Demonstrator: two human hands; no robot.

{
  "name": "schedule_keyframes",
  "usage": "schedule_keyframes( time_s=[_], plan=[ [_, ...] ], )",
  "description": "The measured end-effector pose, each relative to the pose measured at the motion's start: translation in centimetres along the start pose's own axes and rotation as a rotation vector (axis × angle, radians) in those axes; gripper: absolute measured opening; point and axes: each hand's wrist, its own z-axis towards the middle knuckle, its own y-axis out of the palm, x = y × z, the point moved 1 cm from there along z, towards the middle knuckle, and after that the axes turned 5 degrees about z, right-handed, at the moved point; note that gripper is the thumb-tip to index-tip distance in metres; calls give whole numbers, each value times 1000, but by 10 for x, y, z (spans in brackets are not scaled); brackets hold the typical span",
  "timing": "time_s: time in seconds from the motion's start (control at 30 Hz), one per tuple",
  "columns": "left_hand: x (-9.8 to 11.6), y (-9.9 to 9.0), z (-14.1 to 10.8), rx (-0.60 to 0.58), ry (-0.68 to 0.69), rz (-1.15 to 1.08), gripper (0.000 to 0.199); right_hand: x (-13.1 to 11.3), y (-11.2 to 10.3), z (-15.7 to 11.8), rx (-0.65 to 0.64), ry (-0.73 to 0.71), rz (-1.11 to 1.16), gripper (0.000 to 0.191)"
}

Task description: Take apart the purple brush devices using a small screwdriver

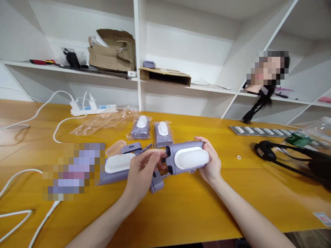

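My right hand (212,163) is wrapped round the far end of a purple case with a white oval top (191,158), held just above the table. At the case's other end, where dark openings show, my left hand (142,168) has its fingers pinched together. What they hold, if anything, is hidden. Beside the left hand lies a purple piece with a white bristle pad (120,163). Around it are a flat purple part (131,148) and a smaller purple part (157,182). Two similar purple units in clear wrap, a left one (141,127) and a right one (163,133), stand behind.
A white power strip (93,109) with cables and crumpled clear plastic (106,120) lie at the back left. A blurred-out device (74,172) is on the left. Black straps (292,155), a grey strip (261,131) and a small white ring (238,157) lie right. Shelves hold cardboard boxes (112,51).
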Motion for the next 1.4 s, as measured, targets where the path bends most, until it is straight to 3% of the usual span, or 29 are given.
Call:
schedule_keyframes(
  time_s=[0.1, 0.17, 0.23, 0.33, 0.47, 0.57, 0.67, 0.83, 1.03, 1.17, 1.4],
  plan=[
    [-2, 2, 2, -21, -92, -60, 28, 1, 0, -1, 97, -31, -31, 21],
    [-6, 5, 5, -56, -217, -216, 27, 2, 3, -5, 99, -36, -52, 20],
    [-12, 8, 7, -35, -369, -410, 22, 2, 8, -11, 18, -11, -72, 21],
    [-18, 9, 12, 126, -487, -572, 11, 0, 13, -17, -164, 97, -31, 29],
    [-18, 5, 15, 230, -475, -616, 10, -2, 12, -13, -328, 249, 0, 41],
    [-15, 4, 13, 251, -471, -621, 8, -2, 9, -8, -381, 198, -65, 52],
    [-14, 7, 9, 172, -494, -603, 4, -1, 9, -8, -441, 108, -103, 55],
    [-17, 10, 5, 59, -474, -594, 18, -3, 10, -15, -585, 66, -192, 52],
    [-16, 9, 4, 90, -449, -592, 22, -4, 12, -17, -626, 34, -184, 54],
    [-14, 11, 4, 63, -415, -558, 23, -4, 15, -22, -617, -11, -160, 43],
    [-6, 21, 24, -125, -377, -385, 25, -6, 10, -13, -516, 56, -19, 37]
  ],
)
